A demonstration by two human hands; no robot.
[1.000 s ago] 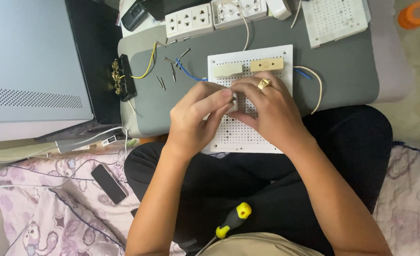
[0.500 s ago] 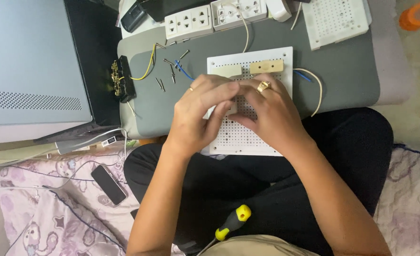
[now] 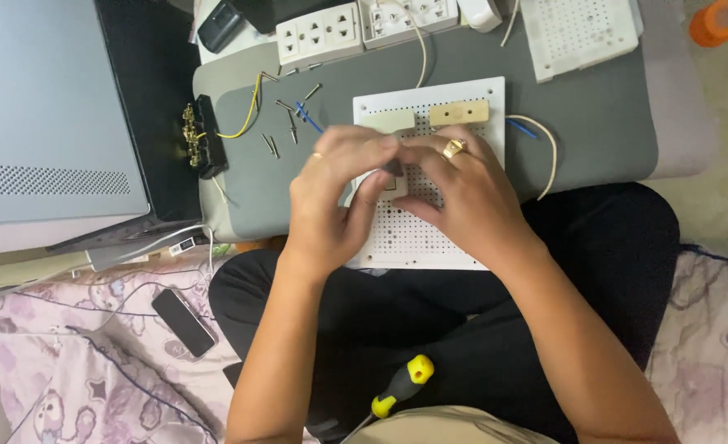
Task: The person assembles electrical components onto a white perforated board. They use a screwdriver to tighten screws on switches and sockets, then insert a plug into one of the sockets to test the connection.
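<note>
A white perforated board (image 3: 430,238) lies on a grey pad over my lap. Two small pale wooden blocks (image 3: 459,112) sit near its far edge. My left hand (image 3: 335,193) and my right hand (image 3: 463,193) meet over the middle of the board, fingertips pinched together on a small dark part (image 3: 395,168) above a small white square piece (image 3: 389,182). A gold ring is on my right hand. The hands hide most of what lies beneath them.
Loose screws and short wires (image 3: 290,115) lie left of the board beside a black terminal block (image 3: 200,136) with a yellow wire. White socket plates (image 3: 319,33) and a second perforated board (image 3: 582,29) sit at the back. A yellow-and-black screwdriver (image 3: 401,386) rests on my lap; a phone (image 3: 183,321) lies on the cloth.
Both hands stay over the board with small finger shifts; my left thumb and fingers have closed in on the small part at the middle.
</note>
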